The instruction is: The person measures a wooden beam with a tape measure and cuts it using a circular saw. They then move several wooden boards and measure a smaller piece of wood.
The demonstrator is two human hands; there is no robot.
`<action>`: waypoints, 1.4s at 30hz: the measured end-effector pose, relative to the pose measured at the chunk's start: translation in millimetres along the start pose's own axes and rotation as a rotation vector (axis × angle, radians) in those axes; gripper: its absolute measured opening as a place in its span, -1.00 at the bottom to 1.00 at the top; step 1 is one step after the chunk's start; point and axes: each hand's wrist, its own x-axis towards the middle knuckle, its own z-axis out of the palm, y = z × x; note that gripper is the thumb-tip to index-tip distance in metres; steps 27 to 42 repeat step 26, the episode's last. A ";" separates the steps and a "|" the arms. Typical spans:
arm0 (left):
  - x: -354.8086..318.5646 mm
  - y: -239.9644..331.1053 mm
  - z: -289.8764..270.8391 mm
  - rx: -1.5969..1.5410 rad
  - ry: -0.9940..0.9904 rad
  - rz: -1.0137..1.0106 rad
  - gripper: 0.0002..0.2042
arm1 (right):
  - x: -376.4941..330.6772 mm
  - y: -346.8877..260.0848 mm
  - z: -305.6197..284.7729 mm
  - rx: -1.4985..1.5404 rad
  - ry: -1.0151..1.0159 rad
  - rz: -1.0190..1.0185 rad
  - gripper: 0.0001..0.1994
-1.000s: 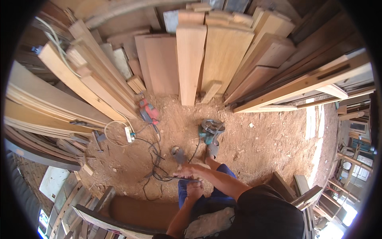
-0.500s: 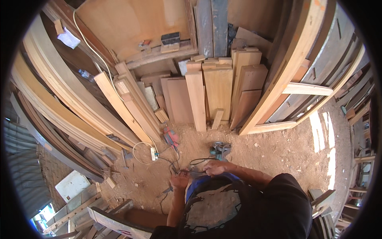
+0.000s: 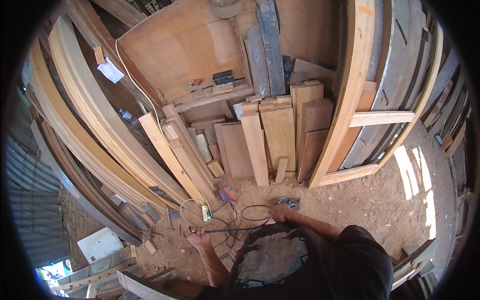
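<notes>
My left hand (image 3: 199,237) is closed around a black power cable (image 3: 230,230), out to the left above the floor. The cable runs taut to the right, toward my right hand (image 3: 281,214), whose curled fingers appear to grip it; the fingertips are partly hidden. Just beyond the right hand lies a power tool with a dark grey body (image 3: 291,202), partly covered by that hand. A loop of cable curves on the floor between the hands. Farther off, a red power tool (image 3: 227,193) rests near a white power strip (image 3: 205,213), with tangled cords below it.
Boards (image 3: 277,135) lean upright against the far wall. Long curved-looking planks (image 3: 105,125) stand at the left, beside a hammer (image 3: 169,220) on the floor. A wooden frame (image 3: 345,100) leans at the right. Wood shavings and offcuts litter the dirt floor (image 3: 340,215).
My left hand has moved left, away from the right, drawing the cable straight. My right hand has moved slightly right and toward the dark tool. The view has shifted.
</notes>
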 end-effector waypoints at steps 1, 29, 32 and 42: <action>-17.6 -1.4 37.5 0.096 -0.121 0.007 -0.80 | 6.2 -13.7 -19.5 -0.045 0.021 0.104 -0.67; 5.3 -104.7 71.1 -0.118 -0.081 -0.952 -0.09 | 16.8 -115.5 -47.6 0.705 -0.104 -0.125 -0.75; 5.3 -104.7 71.1 -0.118 -0.081 -0.952 -0.09 | 16.8 -115.5 -47.6 0.705 -0.104 -0.125 -0.75; 5.3 -104.7 71.1 -0.118 -0.081 -0.952 -0.09 | 16.8 -115.5 -47.6 0.705 -0.104 -0.125 -0.75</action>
